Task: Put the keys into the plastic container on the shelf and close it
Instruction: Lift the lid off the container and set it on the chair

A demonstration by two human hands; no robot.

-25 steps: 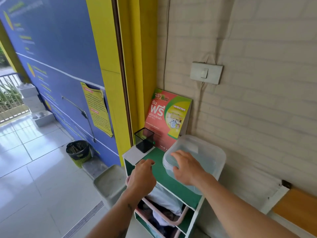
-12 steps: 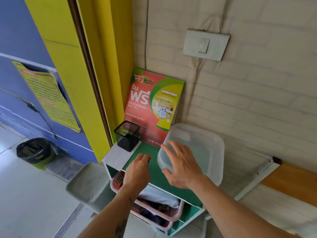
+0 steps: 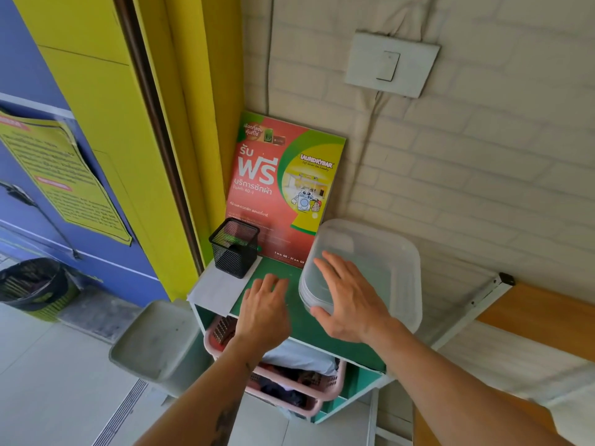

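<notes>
A: Materials, quick. What's on the shelf?

B: The small white shelf unit with a flat green top (image 3: 302,326) carries a translucent plastic container, rectangular with rounded corners (image 3: 380,252), lid on, cloudy and smooth. It sits on the right part of the top, its far side near the pale painted brick wall (image 3: 483,175). Left rear: a black wire-mesh square pen cup (image 3: 234,247), upright, on a white sheet of paper (image 3: 219,289). A glossy red and green laundry poster board (image 3: 277,188) leans on the wall behind both.

A: Keys?

B: Can't see them. Maybe under the left hand (image 3: 262,312), can't tell. That hand is palm down over the green top, just left of the container, fingers curled a little; what it holds, if anything, is hidden.

A: Right hand?

B: The right hand (image 3: 349,304) is spread wide, fingers on the container's lid, thumb at its near left corner. Resting on it, not gripping.

A: Edges, room?

B: The container's near right corner seems to overhang the front edge of the top. Bare green strip between pen cup and container, mostly under the left hand. Below the top, a pink plastic lattice basket (image 3: 322,386) with cloth sticks out forward. A grey plastic tray (image 3: 151,342) sits lower left, clear of the shelf.
</notes>
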